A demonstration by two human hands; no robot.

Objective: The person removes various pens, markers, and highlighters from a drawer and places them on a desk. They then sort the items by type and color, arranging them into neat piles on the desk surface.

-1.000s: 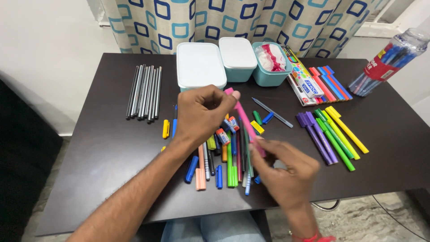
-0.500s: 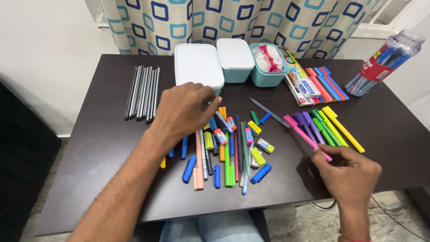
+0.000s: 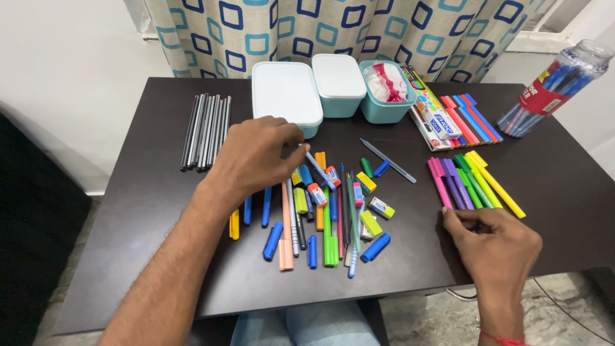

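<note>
while left hand [image 3: 256, 154] pinches blue pen [image 3: 318, 168] | right hand [image 3: 496, 247] touches markers [image 3: 471, 182]

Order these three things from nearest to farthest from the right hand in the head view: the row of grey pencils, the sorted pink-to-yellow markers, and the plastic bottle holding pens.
1. The sorted pink-to-yellow markers: just above the right hand, at its fingertips.
2. The plastic bottle holding pens: far right corner of the table.
3. The row of grey pencils: far left side, beyond the left hand.

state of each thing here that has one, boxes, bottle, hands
large white-lidded box: lid on
small white-lidded box: lid on
teal box: open, stuffed
plastic bottle: lying tilted, pens inside
left hand: pinching a blue pen
right hand: resting below the sorted markers
</note>
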